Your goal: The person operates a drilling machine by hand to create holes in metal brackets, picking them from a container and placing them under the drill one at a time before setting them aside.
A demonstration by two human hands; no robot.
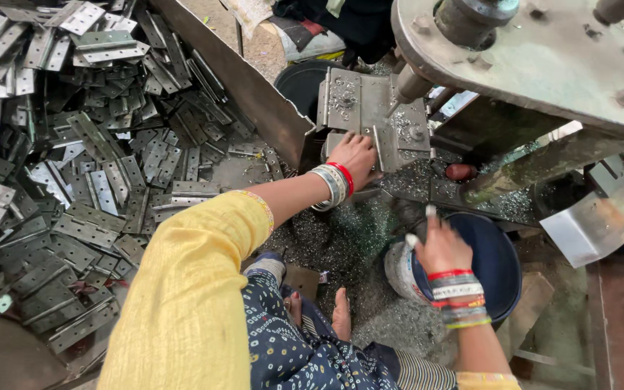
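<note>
A seated worker in a yellow sleeve tends a metal press, seen from above. A broad heap of grey steel hinge plates [74, 159] fills the left of the scene, held back by a slanted steel sheet [240, 79]. The press frame [543, 50] looms over the upper right, with its grey die block [370, 115] just below, strewn with small metal chips. A dark blue bucket [496, 267] stands at lower right, touching a smaller white container [399, 271], and a black tub [301, 83] sits behind the steel sheet. Bright swarf [341, 245] carpets the floor around the worker's bare foot [341, 314].

The left hand [355, 159], wrist banded in red and silver bangles, lies palm down on the front edge of the die block, fingers spread flat. Whether a plate sits beneath them cannot be told. The right hand [438, 245] rests at the rim of the blue bucket, fingers loosely parted with nothing visibly in their grasp, and white tape covers two fingertips [431, 211]. A small red knob [460, 172] shows just right of the die block.

The work appears to be at the stage of seating or clearing a piece at the die. Any move from here calls for the left fingers to be well clear of the punch, and for a square fit against the block's guides
</note>
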